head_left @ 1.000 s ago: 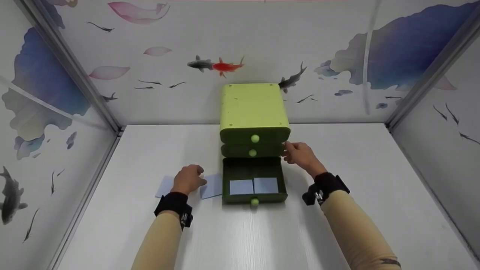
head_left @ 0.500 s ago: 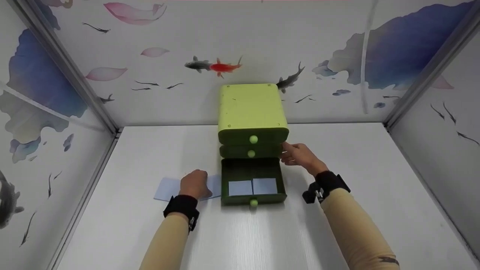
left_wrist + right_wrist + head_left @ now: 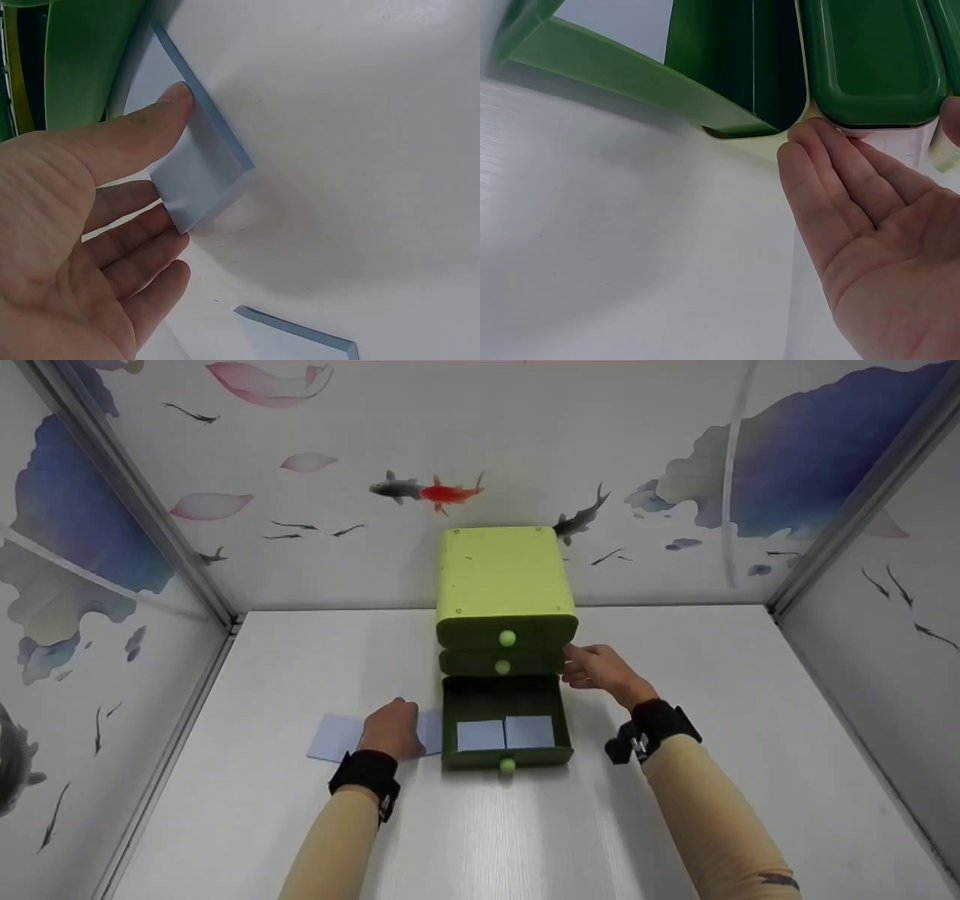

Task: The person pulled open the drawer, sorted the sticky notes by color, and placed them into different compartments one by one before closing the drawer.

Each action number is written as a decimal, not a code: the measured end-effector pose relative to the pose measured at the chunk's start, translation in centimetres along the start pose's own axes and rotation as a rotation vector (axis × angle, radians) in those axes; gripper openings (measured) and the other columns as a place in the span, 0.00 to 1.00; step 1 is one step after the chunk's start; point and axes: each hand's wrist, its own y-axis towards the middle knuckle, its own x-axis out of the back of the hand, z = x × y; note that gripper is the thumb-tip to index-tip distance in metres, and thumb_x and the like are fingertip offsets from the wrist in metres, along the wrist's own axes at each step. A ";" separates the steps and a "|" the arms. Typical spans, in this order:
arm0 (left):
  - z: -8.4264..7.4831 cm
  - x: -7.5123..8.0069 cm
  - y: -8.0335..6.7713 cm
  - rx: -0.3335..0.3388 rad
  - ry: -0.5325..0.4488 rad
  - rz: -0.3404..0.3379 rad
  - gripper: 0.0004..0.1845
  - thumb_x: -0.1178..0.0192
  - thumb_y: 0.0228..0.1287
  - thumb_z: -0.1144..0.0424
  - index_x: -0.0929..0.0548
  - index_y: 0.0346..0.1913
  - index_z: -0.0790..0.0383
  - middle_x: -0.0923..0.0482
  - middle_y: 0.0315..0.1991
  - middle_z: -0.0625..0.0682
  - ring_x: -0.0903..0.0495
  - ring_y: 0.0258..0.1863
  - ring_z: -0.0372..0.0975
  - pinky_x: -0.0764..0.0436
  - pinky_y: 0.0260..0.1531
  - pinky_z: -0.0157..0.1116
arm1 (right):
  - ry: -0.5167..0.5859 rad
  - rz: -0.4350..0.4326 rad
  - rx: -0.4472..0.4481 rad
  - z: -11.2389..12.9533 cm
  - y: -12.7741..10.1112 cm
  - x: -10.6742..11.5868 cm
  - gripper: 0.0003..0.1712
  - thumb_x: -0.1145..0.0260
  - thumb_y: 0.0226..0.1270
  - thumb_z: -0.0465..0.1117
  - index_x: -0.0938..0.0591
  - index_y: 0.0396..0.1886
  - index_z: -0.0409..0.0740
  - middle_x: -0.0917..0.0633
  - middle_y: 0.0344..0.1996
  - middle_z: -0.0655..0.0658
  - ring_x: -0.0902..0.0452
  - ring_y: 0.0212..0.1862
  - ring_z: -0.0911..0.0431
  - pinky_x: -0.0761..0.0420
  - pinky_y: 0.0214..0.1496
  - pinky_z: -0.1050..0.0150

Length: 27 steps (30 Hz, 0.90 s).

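My left hand (image 3: 391,729) is left of the open bottom drawer (image 3: 540,757). In the left wrist view its thumb and fingers pinch opposite edges of a light blue sticky note pad (image 3: 206,169), tilted near the drawer. Another blue pad (image 3: 332,737) lies on the table further left. Two more blue pads (image 3: 481,736) sit side by side inside the drawer. My right hand (image 3: 602,673) rests its nearly straight fingertips against the right side of the green drawer cabinet (image 3: 506,574), beside the middle drawer (image 3: 472,662). Its thumb is partly out of the right wrist view.
The cabinet stands at the back of the white table (image 3: 720,682), close to the patterned rear wall (image 3: 337,562). Its middle drawer is slightly out, below the top drawer (image 3: 540,630). Side walls enclose the table left and right.
My left hand has moved right, off the far-left pad to the one beside the drawer, and holds it. In the last half second little has moved. The right hand stays by the cabinet.
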 end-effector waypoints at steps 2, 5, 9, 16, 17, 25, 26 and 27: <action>0.0 -0.1 0.0 -0.006 -0.004 -0.004 0.21 0.23 0.41 0.60 0.16 0.38 0.67 0.21 0.34 0.58 0.20 0.33 0.49 0.18 0.33 0.48 | -0.002 0.011 0.005 0.0 0.0 0.1 0.40 0.51 0.74 0.61 0.30 0.66 0.30 0.22 0.60 0.30 0.24 0.62 0.42 0.25 0.65 0.53; 0.1 -0.1 0.0 -0.007 -0.012 -0.010 0.20 0.23 0.41 0.61 0.16 0.38 0.67 0.21 0.34 0.58 0.20 0.32 0.49 0.18 0.33 0.48 | -0.007 0.026 0.028 0.0 0.0 0.2 0.39 0.51 0.75 0.60 0.32 0.68 0.31 0.23 0.62 0.31 0.26 0.64 0.42 0.26 0.66 0.53; 0.0 -0.2 0.0 -0.004 -0.015 -0.022 0.20 0.23 0.41 0.61 0.16 0.38 0.66 0.21 0.33 0.58 0.20 0.32 0.50 0.18 0.32 0.48 | -0.007 0.030 0.043 0.0 0.0 0.3 0.38 0.49 0.74 0.61 0.31 0.68 0.34 0.23 0.62 0.32 0.26 0.64 0.43 0.27 0.66 0.53; -0.2 -0.1 -0.1 -0.003 -0.002 -0.012 0.21 0.23 0.42 0.61 0.16 0.41 0.66 0.21 0.35 0.59 0.19 0.34 0.50 0.18 0.32 0.49 | 0.013 0.045 0.015 0.1 0.0 0.1 0.41 0.50 0.73 0.63 0.32 0.69 0.33 0.24 0.63 0.33 0.26 0.64 0.43 0.26 0.66 0.53; -0.2 0.0 -0.1 -0.002 -0.001 -0.008 0.21 0.23 0.42 0.61 0.16 0.42 0.65 0.21 0.35 0.59 0.19 0.35 0.50 0.18 0.33 0.49 | 0.013 0.046 0.012 0.1 0.0 0.1 0.42 0.50 0.73 0.64 0.32 0.69 0.33 0.24 0.63 0.33 0.26 0.64 0.43 0.26 0.66 0.53; -0.3 0.5 -0.2 0.036 -0.040 0.046 0.27 0.22 0.43 0.60 0.18 0.48 0.65 0.21 0.42 0.60 0.20 0.44 0.52 0.18 0.41 0.50 | 0.002 0.060 0.018 0.0 0.2 0.2 0.42 0.50 0.73 0.64 0.33 0.69 0.32 0.24 0.63 0.31 0.26 0.65 0.42 0.27 0.67 0.52; -0.3 0.6 -0.2 0.036 -0.042 0.053 0.28 0.22 0.43 0.60 0.19 0.49 0.65 0.21 0.42 0.60 0.20 0.44 0.52 0.18 0.41 0.49 | 0.004 0.061 0.016 0.0 0.2 0.2 0.42 0.51 0.74 0.63 0.33 0.69 0.31 0.24 0.63 0.31 0.27 0.65 0.41 0.27 0.67 0.52; -0.3 0.6 -0.2 0.036 -0.040 0.059 0.28 0.22 0.43 0.60 0.19 0.49 0.66 0.21 0.43 0.60 0.20 0.44 0.52 0.18 0.41 0.49 | 0.008 0.062 0.013 0.1 0.2 0.2 0.41 0.51 0.74 0.62 0.33 0.69 0.31 0.24 0.63 0.31 0.27 0.65 0.41 0.27 0.67 0.52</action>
